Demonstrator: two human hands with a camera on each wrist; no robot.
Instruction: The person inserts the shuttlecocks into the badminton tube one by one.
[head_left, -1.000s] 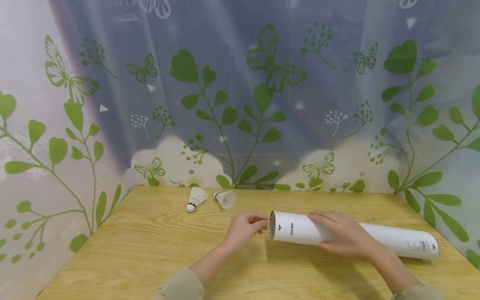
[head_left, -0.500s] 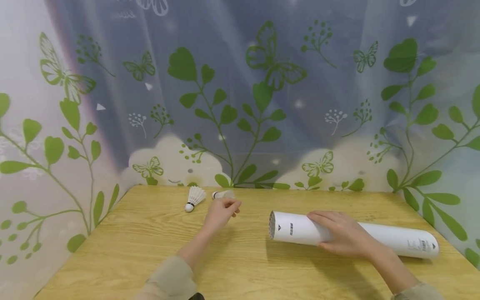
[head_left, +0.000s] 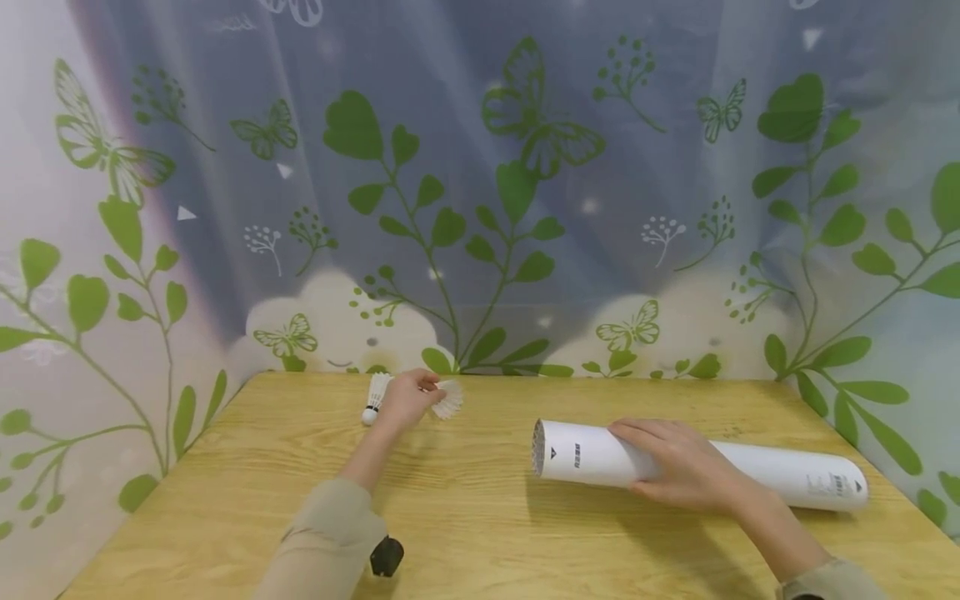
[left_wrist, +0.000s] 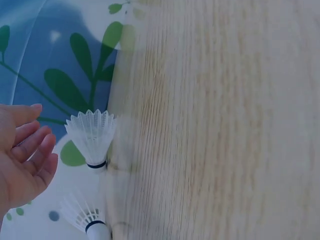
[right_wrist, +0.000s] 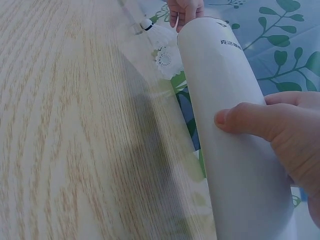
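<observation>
Two white shuttlecocks lie at the back left of the table. My left hand (head_left: 408,398) is over them, partly covering the left shuttlecock (head_left: 374,402), its fingertips at the feathers of the right one (head_left: 450,400). In the left wrist view the fingers of the left hand (left_wrist: 25,155) are loosely bent, with a small gap to the nearer shuttlecock (left_wrist: 92,135). My right hand (head_left: 686,467) grips a long white shuttlecock tube (head_left: 592,454) around its middle, thumb on the near side. The tube's left end faces the shuttlecocks; a grey, feather-like pattern shows inside.
The wood-grain table (head_left: 465,517) ends at a patterned curtain (head_left: 525,250) with green leaves and butterflies, close behind the shuttlecocks. A black object (head_left: 387,557) shows beside the left sleeve (head_left: 330,533).
My left hand has moved from the tube's left end, leftward and back, to the shuttlecocks. My right hand still holds the tube in the same place.
</observation>
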